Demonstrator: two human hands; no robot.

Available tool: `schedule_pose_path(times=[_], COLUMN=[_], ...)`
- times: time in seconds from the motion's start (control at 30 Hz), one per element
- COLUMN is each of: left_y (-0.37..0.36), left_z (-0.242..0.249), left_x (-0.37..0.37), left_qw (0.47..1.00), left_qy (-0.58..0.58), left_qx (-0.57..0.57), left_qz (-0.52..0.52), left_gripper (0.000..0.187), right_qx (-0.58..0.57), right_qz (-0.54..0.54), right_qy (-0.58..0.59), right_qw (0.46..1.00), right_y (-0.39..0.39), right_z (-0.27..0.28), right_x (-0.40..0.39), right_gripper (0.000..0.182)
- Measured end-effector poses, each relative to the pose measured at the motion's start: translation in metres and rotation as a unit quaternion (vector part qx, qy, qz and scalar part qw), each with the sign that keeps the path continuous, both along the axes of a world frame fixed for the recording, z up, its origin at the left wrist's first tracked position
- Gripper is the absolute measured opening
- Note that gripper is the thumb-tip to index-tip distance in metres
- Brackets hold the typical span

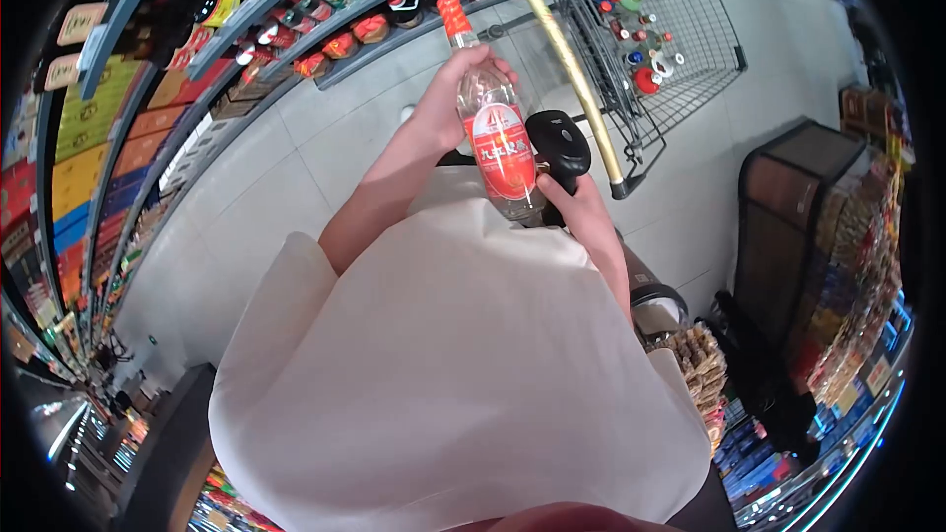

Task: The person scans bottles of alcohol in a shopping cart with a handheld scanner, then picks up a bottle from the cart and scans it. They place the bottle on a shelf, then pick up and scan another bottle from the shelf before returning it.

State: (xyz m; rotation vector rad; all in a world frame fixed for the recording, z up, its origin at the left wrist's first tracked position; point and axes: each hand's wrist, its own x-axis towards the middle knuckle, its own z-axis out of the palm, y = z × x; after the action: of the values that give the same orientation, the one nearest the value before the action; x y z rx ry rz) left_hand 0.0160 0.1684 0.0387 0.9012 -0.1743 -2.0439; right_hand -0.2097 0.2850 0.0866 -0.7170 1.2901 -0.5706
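- left hand (pixel 445 103) grasps the bottle (pixel 504 151) at its neck, upper centre of the frame;
- bottle slants, cap (pixel 452 15) to the upper left, base lower right; label nearer the right hand (pixel 583 217);
- right hand grips the black scanner (pixel 559 138), just right of the label; its fingers are partly hidden
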Motion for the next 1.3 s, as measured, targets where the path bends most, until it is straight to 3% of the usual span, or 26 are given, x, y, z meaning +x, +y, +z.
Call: schedule_pose_path(times=[0.07,0.17,0.4,0.47,0.6,0.67,0.7,0.9,1.0,1.13,1.23,1.3], left_y=[-0.01,-0.015,-0.002,0.001,0.0,-0.001,-0.001,-0.007,-0.013,-0.031,-0.033,-0.03], left_z=[0.013,0.036,0.051,0.046,0.038,0.033,0.032,-0.001,-0.006,0.008,0.015,0.008], left_x=[0.03,0.073,0.189,0.22,0.279,0.302,0.311,0.341,0.351,0.383,0.394,0.398], left_qw=[0.997,0.996,0.99,0.986,0.979,0.978,0.978,0.976,0.961,0.954,0.956,0.953], left_qy=[0.08,0.049,0.029,0.015,0.045,0.085,0.086,0.107,0.076,0.046,0.022,0.007], left_qx=[-0.021,-0.051,-0.056,-0.016,-0.061,-0.058,-0.072,-0.035,0.003,-0.041,-0.071,-0.098], left_qz=[0.01,0.053,0.127,0.165,0.187,0.18,0.174,0.188,0.267,0.293,0.284,0.285], left_gripper=[0.02,0.02,0.02,0.021,0.02,0.018,0.019,0.022,0.025,0.023,0.023,0.021], right_qx=[0.01,-0.063,-0.081,-0.053,-0.057,-0.134,-0.203,-0.184,-0.151,-0.195,-0.129,-0.216], right_qz=[0.019,0.07,0.13,0.155,0.179,0.271,0.25,0.254,0.281,0.293,0.293,0.342], right_qy=[0.004,-0.115,-0.094,-0.067,-0.035,0.096,0.106,0.115,0.154,0.162,0.126,0.104], right_qw=[1.0,0.989,0.984,0.984,0.982,0.948,0.941,0.943,0.935,0.922,0.939,0.909], right_y=[-0.011,-0.025,-0.051,-0.061,-0.07,-0.079,-0.078,-0.088,-0.099,-0.114,-0.121,-0.12], right_z=[0.008,0.012,0.016,0.019,0.02,0.026,0.023,0.045,0.054,0.062,0.067,0.066], right_x=[0.017,0.053,0.163,0.192,0.236,0.249,0.257,0.28,0.285,0.279,0.273,0.273], right_gripper=[0.04,0.042,0.035,0.03,0.029,0.03,0.034,0.046,0.045,0.044,0.038,0.038])
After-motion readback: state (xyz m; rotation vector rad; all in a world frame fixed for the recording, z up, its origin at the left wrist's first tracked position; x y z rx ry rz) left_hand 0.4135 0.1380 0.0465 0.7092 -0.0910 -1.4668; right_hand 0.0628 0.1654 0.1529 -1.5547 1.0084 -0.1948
